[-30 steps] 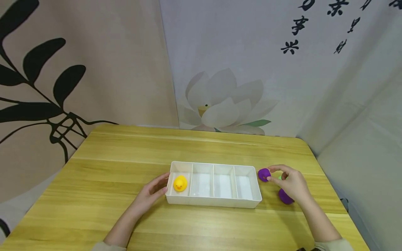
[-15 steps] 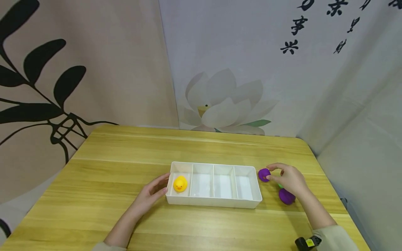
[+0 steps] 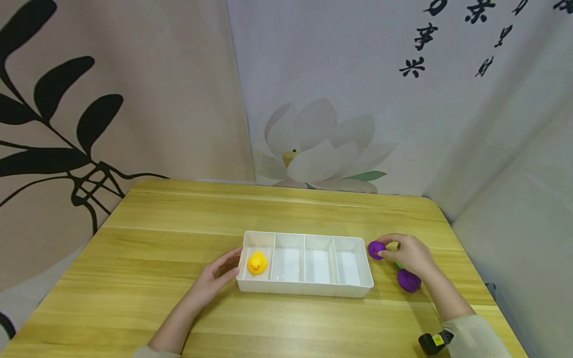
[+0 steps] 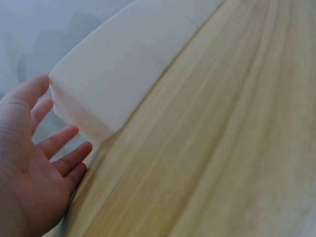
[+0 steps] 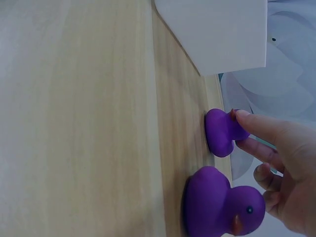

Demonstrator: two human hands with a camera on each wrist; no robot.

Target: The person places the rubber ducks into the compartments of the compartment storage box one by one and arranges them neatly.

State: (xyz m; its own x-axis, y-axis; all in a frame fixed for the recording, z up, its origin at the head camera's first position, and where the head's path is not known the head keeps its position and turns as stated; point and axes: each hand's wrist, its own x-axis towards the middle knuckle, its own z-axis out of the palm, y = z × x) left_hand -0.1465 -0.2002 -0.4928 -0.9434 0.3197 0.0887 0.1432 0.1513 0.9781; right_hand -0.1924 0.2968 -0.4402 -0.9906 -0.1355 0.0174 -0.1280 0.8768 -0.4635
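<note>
My right hand point(image 3: 411, 253) pinches the head of a small purple rubber duck point(image 5: 218, 133) between thumb and fingers. That duck stands on the table just off the right end of a white tray point(image 3: 304, 288) with several compartments. A second purple rubber duck point(image 3: 409, 281) sits nearer to me, below the right hand; its orange beak and dark eye show in the right wrist view. My left hand point(image 3: 216, 278) touches the tray's left end, its thumb at the corner and its fingers extended in the left wrist view. A yellow rubber duck point(image 3: 257, 262) lies in the leftmost compartment.
Between the right hand and the nearer purple duck a bit of a green thing point(image 3: 400, 265) peeks out, mostly hidden. The wooden table point(image 3: 268, 328) ends at a fabric backdrop point(image 3: 340, 74) behind the tray. A small black camera point(image 3: 431, 343) is strapped on the right wrist.
My right hand has shifted slightly left and its fingers have come in onto the small purple duck's head. Its wrist camera has come into view. The left hand and the tray have stayed put.
</note>
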